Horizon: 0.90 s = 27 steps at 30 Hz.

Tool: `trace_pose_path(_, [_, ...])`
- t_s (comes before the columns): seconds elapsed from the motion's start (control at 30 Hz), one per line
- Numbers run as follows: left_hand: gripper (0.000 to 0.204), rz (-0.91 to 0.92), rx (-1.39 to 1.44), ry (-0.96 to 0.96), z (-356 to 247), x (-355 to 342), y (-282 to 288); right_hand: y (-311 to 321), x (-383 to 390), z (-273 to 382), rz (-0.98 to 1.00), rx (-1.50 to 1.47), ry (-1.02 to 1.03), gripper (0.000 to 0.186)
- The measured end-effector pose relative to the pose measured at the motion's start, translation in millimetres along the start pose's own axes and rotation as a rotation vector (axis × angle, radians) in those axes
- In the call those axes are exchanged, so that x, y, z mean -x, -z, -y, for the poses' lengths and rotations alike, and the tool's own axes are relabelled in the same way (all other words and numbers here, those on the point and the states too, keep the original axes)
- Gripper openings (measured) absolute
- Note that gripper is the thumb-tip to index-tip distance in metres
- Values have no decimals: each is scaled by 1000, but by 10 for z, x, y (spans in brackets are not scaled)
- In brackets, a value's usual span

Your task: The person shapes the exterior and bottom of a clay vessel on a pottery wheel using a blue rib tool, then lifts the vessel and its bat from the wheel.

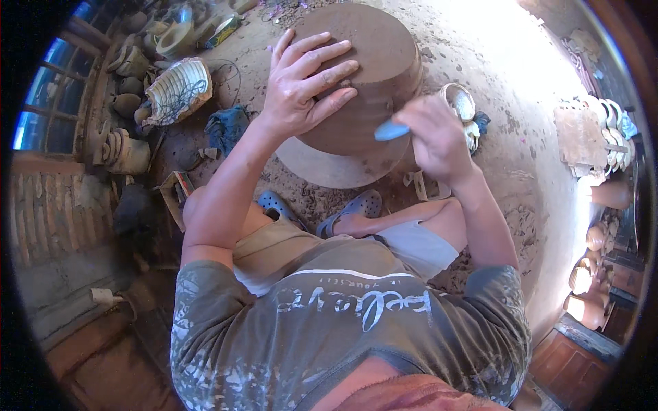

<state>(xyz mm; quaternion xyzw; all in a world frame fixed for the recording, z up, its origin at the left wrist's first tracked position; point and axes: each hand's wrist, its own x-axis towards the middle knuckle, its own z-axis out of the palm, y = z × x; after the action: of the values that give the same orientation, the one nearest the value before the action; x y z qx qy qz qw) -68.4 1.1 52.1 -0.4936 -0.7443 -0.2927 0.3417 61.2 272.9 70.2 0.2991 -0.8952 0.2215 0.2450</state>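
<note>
Spread left hand (308,85) lay on a brown clay form (373,44) as the right hand (442,137) gripped a blue tool (392,130)

The right hand was blurred, its fingers hard to separate; they were curled around the tool, whose far end they hid. Whether the tool touched the clay could not be told. The left hand grasped nothing, its fingers splayed over the form's upper left and covering part of it. The form stood at the upper centre of the frame, masking most of the pale round disc (325,171) beneath it.

There was one form, one disc and one tool. Two blue clogs (363,203) showed below them at the centre, the left one partly covered.

Just right of the right hand stood a round pale container (460,103), its near edge close behind the wrist. A crumpled blue cloth (227,129) lay left of the left forearm, with a ribbed pale piece (179,89) farther to the upper left. Glare washed out the floor (497,51) at upper right. Pots (584,312) at the right edge overlapped too much to count, and the dark rim cut off a window (58,89) at far left.
</note>
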Motion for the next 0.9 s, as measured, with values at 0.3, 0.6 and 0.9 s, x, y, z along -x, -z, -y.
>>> trace_pose_path(0.3, [26, -123, 136, -60, 324, 51, -46, 68, 284, 494, 246, -427, -302, 35])
trace_pose_path(0.6, [62, -453, 138, 464, 248, 346, -48, 204, -1190, 142, -7, -265, -170, 25])
trace_pose_path(0.9, [142, -36, 141, 772, -699, 493, -409, -398, -2110, -413, 261, 54, -46, 23])
